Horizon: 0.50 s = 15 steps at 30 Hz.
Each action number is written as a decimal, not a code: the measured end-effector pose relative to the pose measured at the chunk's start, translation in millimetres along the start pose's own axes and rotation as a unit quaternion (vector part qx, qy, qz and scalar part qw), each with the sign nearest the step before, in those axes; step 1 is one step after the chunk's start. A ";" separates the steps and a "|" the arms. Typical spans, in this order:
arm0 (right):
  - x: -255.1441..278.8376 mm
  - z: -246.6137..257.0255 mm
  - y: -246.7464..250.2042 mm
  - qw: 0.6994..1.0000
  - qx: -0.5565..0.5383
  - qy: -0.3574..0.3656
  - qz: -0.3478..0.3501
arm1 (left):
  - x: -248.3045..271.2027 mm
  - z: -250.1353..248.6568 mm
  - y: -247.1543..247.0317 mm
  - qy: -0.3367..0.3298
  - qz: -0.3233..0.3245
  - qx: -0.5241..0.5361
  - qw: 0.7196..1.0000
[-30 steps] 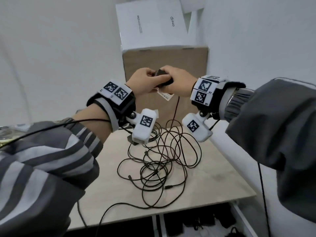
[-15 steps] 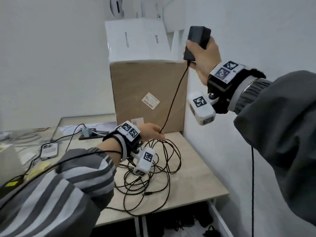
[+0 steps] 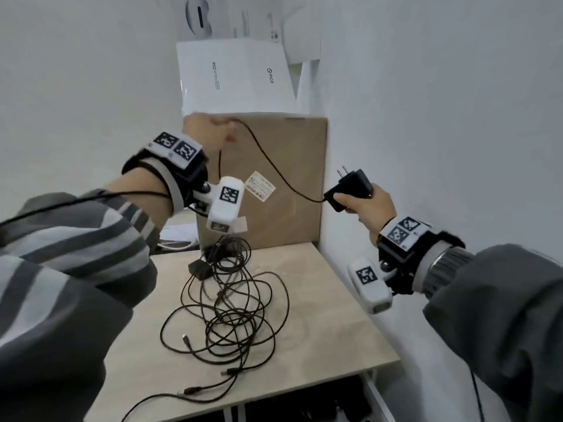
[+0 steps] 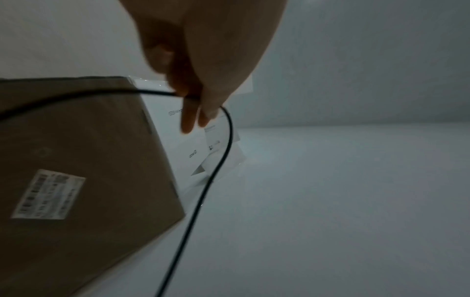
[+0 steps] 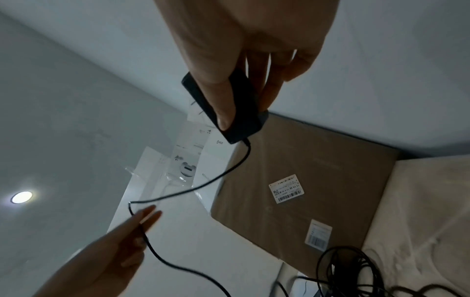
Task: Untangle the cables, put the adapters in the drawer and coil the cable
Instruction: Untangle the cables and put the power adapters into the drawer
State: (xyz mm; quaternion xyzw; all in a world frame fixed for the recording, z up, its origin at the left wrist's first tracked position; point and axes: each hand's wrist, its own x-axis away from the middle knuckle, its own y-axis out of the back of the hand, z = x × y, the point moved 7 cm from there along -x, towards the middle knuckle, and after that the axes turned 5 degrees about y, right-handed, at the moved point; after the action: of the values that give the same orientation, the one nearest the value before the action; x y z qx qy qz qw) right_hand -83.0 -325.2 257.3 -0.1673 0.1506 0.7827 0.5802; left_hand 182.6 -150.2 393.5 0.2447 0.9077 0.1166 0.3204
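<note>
My right hand (image 3: 355, 202) grips a black plug adapter (image 3: 350, 187) in the air by the right wall, prongs pointing up-left. Its thin black cable (image 3: 268, 166) sags leftward to my raised left hand (image 3: 225, 130), which pinches it in front of the box top. In the left wrist view the left hand (image 4: 189, 96) pinches the cable (image 4: 221, 156) between thumb and fingers. The right wrist view shows thumb and fingers clamping the adapter (image 5: 244, 120). A tangle of black cables (image 3: 234, 309) lies on the table, with a second adapter (image 3: 199, 271) at its far end.
A brown cardboard box (image 3: 289, 208) stands at the back of the wooden table (image 3: 344, 330), with a white box (image 3: 234, 77) on top. A white wall runs close along the right side. Dark items sit under the table's front edge.
My right hand has come down from high up to mid height with the adapter. My left hand has risen from the tangle to the box top, lifting the cable.
</note>
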 end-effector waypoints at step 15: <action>18.6 -9.2 -20.7 0.995 0.055 -0.040 0.069 | 84.7 51.0 -109.1 0.006 0.258 -0.179 0.949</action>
State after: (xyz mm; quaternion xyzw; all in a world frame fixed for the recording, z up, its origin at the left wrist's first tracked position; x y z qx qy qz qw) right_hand -67.4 -307.4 240.0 -0.0931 0.1817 0.8176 0.5384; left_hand 117.8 -196.6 269.8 0.4085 0.7797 0.3571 0.3126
